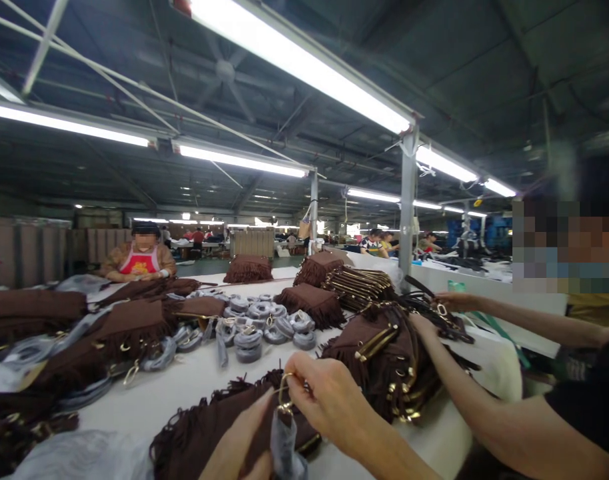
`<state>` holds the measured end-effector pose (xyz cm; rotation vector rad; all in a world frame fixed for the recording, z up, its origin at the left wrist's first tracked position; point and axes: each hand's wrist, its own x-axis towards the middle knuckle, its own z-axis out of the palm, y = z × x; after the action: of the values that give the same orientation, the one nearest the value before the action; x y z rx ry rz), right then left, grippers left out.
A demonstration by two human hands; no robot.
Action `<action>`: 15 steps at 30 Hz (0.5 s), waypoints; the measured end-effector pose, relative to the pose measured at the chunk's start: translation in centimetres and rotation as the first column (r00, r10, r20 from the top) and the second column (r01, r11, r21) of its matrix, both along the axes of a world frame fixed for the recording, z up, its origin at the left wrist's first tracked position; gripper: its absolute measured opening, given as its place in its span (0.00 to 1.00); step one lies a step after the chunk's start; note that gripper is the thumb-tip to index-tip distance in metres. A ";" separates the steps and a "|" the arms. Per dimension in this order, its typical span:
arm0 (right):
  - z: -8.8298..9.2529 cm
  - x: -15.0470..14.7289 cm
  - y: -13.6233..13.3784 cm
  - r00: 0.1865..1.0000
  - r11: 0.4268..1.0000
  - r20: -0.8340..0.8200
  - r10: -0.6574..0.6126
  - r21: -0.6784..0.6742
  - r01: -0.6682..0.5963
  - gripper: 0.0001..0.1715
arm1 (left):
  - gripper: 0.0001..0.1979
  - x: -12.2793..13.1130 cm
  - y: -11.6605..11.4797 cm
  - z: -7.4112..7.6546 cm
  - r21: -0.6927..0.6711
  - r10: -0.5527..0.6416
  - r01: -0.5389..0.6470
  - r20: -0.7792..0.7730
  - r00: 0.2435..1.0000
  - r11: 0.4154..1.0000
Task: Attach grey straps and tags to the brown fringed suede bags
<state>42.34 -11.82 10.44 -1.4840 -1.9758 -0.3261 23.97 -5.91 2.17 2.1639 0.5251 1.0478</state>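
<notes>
My right hand (329, 393) pinches a gold metal snap hook (284, 388) between thumb and fingers. The hook hangs on the end of a strap wrapped in clear plastic (283, 443). Beside it, my left hand (242, 437) is closed around the wrapped strap, with a fingertip reaching up to the hook; part of this hand is cut off by the lower edge. Underneath both hands lies a dark brown fringed bag (199, 433).
Coiled, plastic-wrapped straps (248, 340) and brown fringed bags (312, 303) cover the white table (119, 417). At right, a co-worker's hands (425, 328) touch a bag pile (379, 340) with gold hardware. Another person (144, 257) in a red apron works across the table.
</notes>
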 end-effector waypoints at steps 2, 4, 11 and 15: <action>0.5 -0.5 0.0 0.999 0.999 -0.021 0.031 -0.013 -0.031 0.07 | 0.27 0.9 -0.7 2.2 -0.200 -0.042 0.078 0.182 0.982 0.977; 0.9 -0.7 0.2 0.997 0.998 -0.063 0.052 -0.019 -0.053 0.07 | 0.23 2.3 -0.9 3.4 -0.273 -0.067 0.143 0.268 0.961 0.951; -0.5 0.9 1.3 0.979 0.996 -0.193 0.061 -0.055 -0.072 0.08 | 0.28 4.4 0.2 -0.8 -0.507 -0.225 0.317 0.236 0.945 0.801; -1.2 2.1 1.5 0.991 0.992 -0.116 -0.060 -0.115 0.046 0.08 | 0.26 4.1 -0.1 -1.8 -0.527 -0.099 0.185 0.188 0.977 0.829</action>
<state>44.40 -10.34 9.24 -1.5913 -1.8891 -0.1466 28.11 -6.04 0.40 1.5784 0.5056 0.8456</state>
